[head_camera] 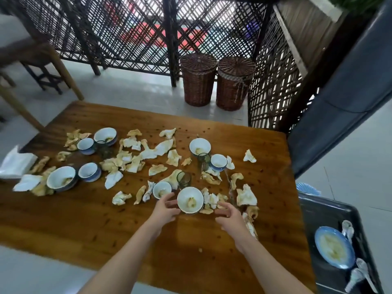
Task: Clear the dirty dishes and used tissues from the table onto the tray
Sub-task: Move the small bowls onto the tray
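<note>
A white bowl (190, 200) with food scraps stands near the front middle of the wooden table (106, 225). My left hand (166, 206) cups its left side, thumb and fingers curled against the rim. My right hand (226, 213) hovers just right of the bowl with loosely curled fingers, above crumpled tissues (210, 201), holding nothing. Several more dirty bowls (61, 179), small cups (162, 189), green glasses (184, 179) and stained tissues (157, 149) are scattered across the table. The dark tray (318, 211) sits low at the right, holding a blue plate (334, 247) and white spoons (347, 229).
A tissue pack (16, 163) lies at the table's left edge. Two lidded wicker baskets (198, 79) stand on the floor behind the table, in front of a lattice screen (131, 32). Wooden chair legs (63, 71) are at the far left.
</note>
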The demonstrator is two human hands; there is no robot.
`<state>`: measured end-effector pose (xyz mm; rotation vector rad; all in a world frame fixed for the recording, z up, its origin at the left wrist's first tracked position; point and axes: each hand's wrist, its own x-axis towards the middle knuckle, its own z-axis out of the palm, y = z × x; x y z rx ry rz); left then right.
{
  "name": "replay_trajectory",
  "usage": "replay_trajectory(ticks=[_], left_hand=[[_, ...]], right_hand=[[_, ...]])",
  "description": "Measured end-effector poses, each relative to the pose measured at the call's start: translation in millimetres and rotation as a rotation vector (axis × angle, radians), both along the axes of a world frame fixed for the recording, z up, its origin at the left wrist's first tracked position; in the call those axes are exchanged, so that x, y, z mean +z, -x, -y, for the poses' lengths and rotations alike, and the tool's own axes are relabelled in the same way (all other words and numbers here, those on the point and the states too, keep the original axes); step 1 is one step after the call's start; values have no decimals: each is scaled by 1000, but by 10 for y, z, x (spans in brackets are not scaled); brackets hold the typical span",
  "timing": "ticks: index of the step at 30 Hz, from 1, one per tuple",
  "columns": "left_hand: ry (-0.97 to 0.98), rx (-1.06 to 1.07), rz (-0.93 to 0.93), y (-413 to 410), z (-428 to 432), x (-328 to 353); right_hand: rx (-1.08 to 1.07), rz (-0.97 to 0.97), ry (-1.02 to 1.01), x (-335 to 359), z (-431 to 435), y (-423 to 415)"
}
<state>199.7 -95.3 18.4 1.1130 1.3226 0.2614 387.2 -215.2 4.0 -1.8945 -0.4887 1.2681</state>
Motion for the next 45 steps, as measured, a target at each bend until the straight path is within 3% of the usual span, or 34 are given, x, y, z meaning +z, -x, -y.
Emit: replay_trajectory(ticks=[12,27,33,36,41,45], left_hand=[[65,-59,-53,-112,-50,-246],[2,-90,-44,-187,-53,51],[-90,-150,4,-383,-502,346],[-41,-145,85,-535,-825,450],[-95,-237,93,-789,-1444,523],[-111,-289,86,-985,-1903,458]], right_hand=[[134,-98,48,-274,-503,155],[120,-39,-3,-101,-584,-1],[48,-39,-121,242,-888,-175],[46,-15,-178,366,-1155,-289],[-47,84,-196,441,-1699,-509],[0,139,-201,391,-2086,-744]])
